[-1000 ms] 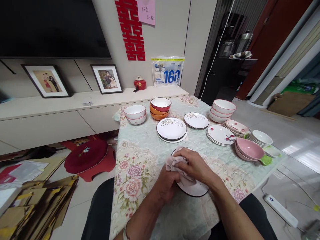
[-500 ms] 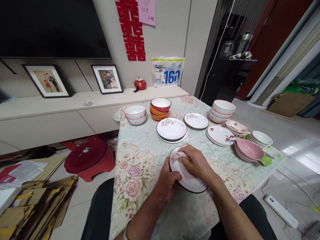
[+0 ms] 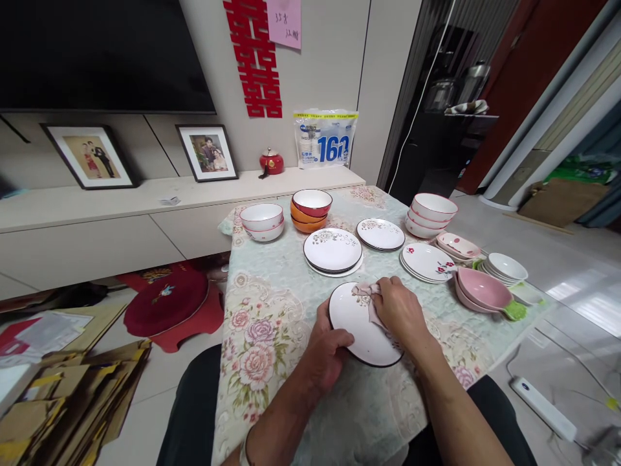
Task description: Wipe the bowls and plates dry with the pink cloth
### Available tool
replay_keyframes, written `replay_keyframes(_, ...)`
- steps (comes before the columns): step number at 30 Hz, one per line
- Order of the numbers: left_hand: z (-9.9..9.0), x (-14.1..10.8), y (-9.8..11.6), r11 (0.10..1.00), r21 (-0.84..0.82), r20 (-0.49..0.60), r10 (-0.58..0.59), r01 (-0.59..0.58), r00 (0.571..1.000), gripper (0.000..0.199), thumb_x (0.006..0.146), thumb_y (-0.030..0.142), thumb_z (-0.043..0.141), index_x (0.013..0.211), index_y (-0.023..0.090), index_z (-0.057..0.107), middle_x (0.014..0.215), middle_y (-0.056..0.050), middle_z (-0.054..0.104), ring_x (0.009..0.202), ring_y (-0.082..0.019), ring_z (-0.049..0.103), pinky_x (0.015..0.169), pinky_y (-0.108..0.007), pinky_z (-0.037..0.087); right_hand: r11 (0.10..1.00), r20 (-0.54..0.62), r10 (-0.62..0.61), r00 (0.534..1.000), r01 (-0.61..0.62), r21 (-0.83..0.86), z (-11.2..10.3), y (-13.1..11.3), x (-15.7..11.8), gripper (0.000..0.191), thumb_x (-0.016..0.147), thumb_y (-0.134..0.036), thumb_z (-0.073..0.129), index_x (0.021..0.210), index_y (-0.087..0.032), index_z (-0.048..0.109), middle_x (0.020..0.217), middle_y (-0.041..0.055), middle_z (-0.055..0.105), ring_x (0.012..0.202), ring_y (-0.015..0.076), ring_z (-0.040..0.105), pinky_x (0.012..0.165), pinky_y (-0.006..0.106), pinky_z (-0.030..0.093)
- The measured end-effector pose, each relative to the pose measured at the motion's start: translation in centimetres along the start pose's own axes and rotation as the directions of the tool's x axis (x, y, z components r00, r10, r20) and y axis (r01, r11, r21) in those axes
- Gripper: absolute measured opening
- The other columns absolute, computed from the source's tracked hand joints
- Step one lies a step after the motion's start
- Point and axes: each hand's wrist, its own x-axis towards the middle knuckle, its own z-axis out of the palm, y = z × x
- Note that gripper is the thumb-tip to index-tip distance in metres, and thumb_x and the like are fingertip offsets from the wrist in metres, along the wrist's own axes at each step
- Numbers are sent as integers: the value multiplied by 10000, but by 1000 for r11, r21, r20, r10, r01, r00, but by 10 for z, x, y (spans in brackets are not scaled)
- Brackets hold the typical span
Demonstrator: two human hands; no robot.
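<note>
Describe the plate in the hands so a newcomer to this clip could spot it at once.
Start at the flowered tablecloth, on its near half. There the left hand holds a round white plate by its dark rim, and the right hand has a pale cloth against it. The matching plates lie farther back, untouched.

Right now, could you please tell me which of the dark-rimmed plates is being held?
The front dark-rimmed plate, closest to the camera: the left hand grips its edge, while the other dark-rimmed plates lie farther back, untouched.
</note>
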Motion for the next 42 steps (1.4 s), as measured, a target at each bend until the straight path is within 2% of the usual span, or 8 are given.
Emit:
replay_keyframes(4, -2, 2, -3, 998, 52, 8, 41, -41, 999, 815, 462, 17, 530, 1254, 209, 525, 1000, -25, 686, 876, -208, 614, 662, -273, 455, 954, -47, -210, 977, 215, 208, 6, -11, -3, 234, 909, -131, 495, 1097, -132, 633, 1058, 129, 630, 954, 238, 624, 789, 318, 445)
replay_keyframes(10, 1, 2, -3, 994, 89, 15, 64, -65, 998, 468, 411, 36, 488, 838, 159, 633, 695, 19, 597, 637, -127, 524, 577, -233, 383, 588, -118, -593, 796, 529, 612, 6, -20, -8, 334, 850, -103, 596, 1156, -230, 640, 1119, 38, 659, 1034, 167, 612, 902, 276, 453)
replay_keyframes(15, 2, 0, 2, 998, 51, 24, -22, 21, 999, 747, 460, 44, 517, 1186, 190, 618, 901, -31, 701, 809, -205, 616, 654, -275, 451, 918, -21, -229, 973, 223, 329, 1, -4, -1, 232, 894, -142, 539, 1094, -153, 657, 1058, 106, 649, 984, 219, 622, 848, 309, 445)
replay_keyframes(19, 1, 0, 2, 1000, -15, 0, 25, -25, 1000, 767, 508, 47, 579, 1259, 199, 577, 1115, -61, 705, 1007, -247, 621, 812, -317, 486, 999, -25, -7, 1000, 9, 53, 3, 4, 3, 201, 929, -181, 482, 1031, -121, 644, 1009, 135, 621, 870, 240, 632, 735, 317, 428)
replay_keyframes(23, 1, 1, -2, 998, 34, 2, 50, -50, 999, 736, 495, 47, 578, 1218, 180, 593, 1050, -62, 715, 943, -242, 627, 755, -306, 484, 973, -76, -145, 987, 156, 171, 9, -5, 0, 255, 936, -166, 461, 1121, -122, 631, 1061, 142, 616, 955, 253, 620, 800, 335, 447)
replay_keyframes(29, 1, 3, -2, 995, 87, 44, 46, -49, 998, 601, 450, 35, 508, 1023, 153, 645, 758, -7, 663, 679, -163, 572, 612, -258, 425, 634, -154, -542, 826, 523, 569, 5, -18, -7, 378, 895, -131, 538, 1257, -217, 603, 1178, 75, 634, 1089, 188, 589, 943, 299, 448)
replay_keyframes(37, 0, 4, -1, 995, -9, 26, 100, -99, 995, 707, 505, 32, 543, 1200, 149, 600, 1028, -68, 711, 955, -242, 630, 758, -301, 482, 989, -24, -72, 997, 74, 129, 5, 6, 2, 266, 927, -168, 469, 1107, -114, 656, 1051, 155, 632, 893, 251, 628, 766, 334, 443)
replay_keyframes(42, 0, 5, -1, 997, -39, 51, 69, -68, 996, 760, 482, -2, 515, 1221, 167, 573, 1001, -52, 700, 893, -216, 639, 728, -282, 474, 861, -8, -374, 928, 350, 369, -1, -9, -7, 284, 839, -77, 540, 1076, -164, 670, 1077, 95, 654, 987, 212, 605, 837, 287, 432)
